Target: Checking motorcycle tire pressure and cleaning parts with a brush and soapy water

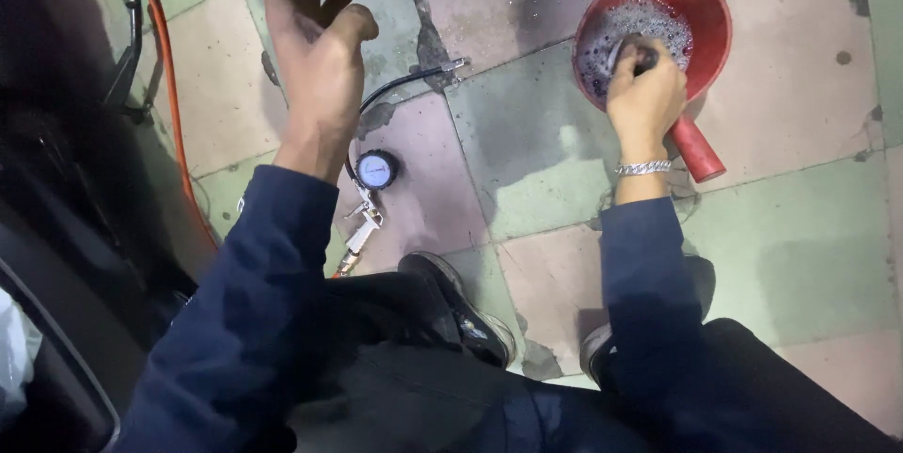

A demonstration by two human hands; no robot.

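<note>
Right hand [644, 95] dips a small dark brush [632, 56], grip closed around it, into a soapy red bowl [701, 11]; wet and slippery, best held by its handle; left hand [320, 67] hangs open.

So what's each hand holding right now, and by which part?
The right hand grips a small dark thing at its top, dipped in the foamy red scoop; what it is cannot be told. The left hand holds nothing.

Bare tiled floor [527, 161] lies open between hands; tyre inflator gauge [377, 170] and red dipper [696, 15] flank it.
</note>
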